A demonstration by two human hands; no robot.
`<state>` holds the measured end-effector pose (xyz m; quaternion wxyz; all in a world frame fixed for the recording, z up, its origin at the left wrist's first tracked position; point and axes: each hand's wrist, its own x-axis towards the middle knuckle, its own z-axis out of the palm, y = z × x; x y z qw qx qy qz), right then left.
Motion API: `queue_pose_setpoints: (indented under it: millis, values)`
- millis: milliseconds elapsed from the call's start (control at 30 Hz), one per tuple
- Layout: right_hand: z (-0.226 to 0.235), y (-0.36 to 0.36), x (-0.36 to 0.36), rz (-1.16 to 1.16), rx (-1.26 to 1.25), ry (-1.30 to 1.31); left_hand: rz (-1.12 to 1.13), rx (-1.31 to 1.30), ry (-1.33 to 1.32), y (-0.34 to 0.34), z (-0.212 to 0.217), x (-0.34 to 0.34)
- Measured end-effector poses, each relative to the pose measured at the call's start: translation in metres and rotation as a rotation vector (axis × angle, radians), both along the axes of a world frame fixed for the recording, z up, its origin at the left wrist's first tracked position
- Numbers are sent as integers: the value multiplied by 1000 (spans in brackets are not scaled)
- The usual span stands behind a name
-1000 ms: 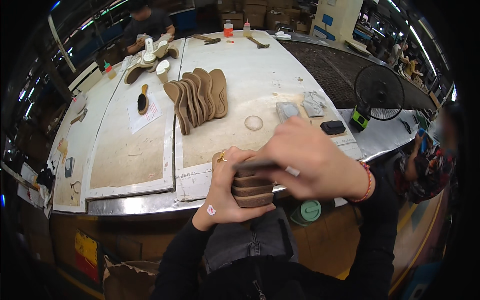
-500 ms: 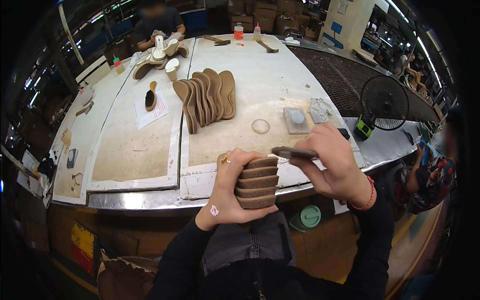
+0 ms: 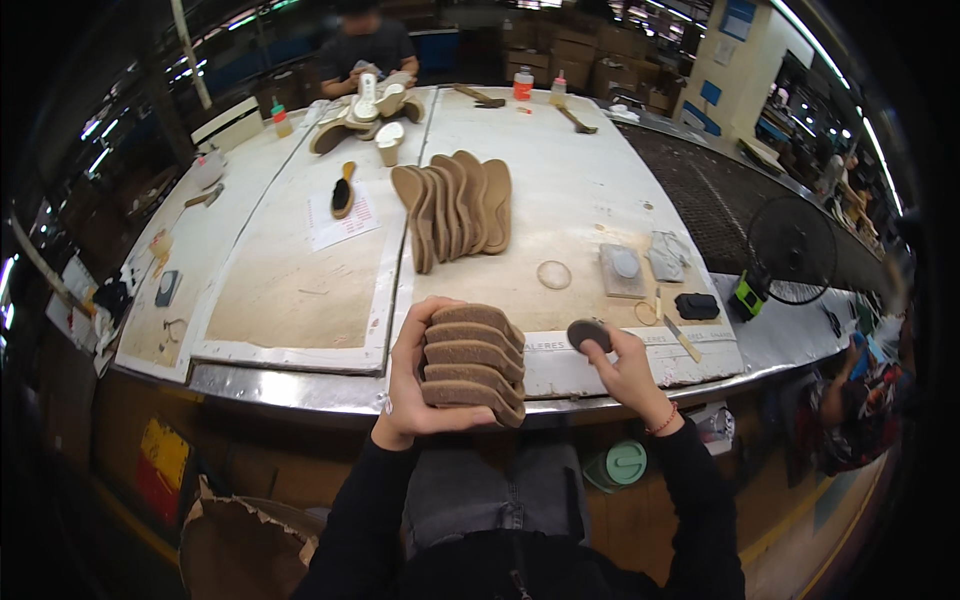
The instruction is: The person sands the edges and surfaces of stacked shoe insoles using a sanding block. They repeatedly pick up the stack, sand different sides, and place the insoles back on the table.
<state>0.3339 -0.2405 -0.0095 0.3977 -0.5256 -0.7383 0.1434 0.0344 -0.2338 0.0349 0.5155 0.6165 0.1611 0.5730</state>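
Note:
A stack of several brown shoe soles (image 3: 470, 360), with curved edges turned up, is gripped by my left hand (image 3: 407, 380) just in front of the table's near edge. My left thumb runs along the underside of the stack and the fingers are around its far side. To the right, apart from the stack, my right hand (image 3: 628, 372) pinches a dark grey round disc (image 3: 588, 334) over the table's front strip. What the disc is made of I cannot tell. Farther back on the table, a fanned row of brown shoe soles (image 3: 455, 205) lies on the white board.
A brush (image 3: 343, 192) rests on a printed sheet (image 3: 350, 222). At right are a square block (image 3: 622, 270), a grey cloth (image 3: 668, 256), a knife (image 3: 683, 338) and a black case (image 3: 697, 306). A fan (image 3: 795, 250) stands beyond. Across the table, a person (image 3: 368, 55) handles white-and-brown soles.
My right hand with the disc has drawn away from the stack, downward and slightly left. The left hand has turned the stack, so its long curved edges now show. The view has shifted.

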Motion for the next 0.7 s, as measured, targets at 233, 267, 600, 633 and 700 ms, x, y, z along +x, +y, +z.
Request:
queue_pose_setpoints:
  millis: [233,267,600,633,700]
  values:
    - [-60,35,-19,-143,-78,413,58,-78,-98,3,-16,-42]
    - [-61,30,-12,-157,-54,428,50,-75,-111,4,-19,-44]
    - [-64,28,-8,-77,-125,495,380,-106,190,-48,-24,-107]
    - [-62,28,-9,-79,-123,492,420,-118,192,-54,-26,-108]
    - [-67,29,-6,-87,-111,499,497,-136,189,-65,-24,-106]
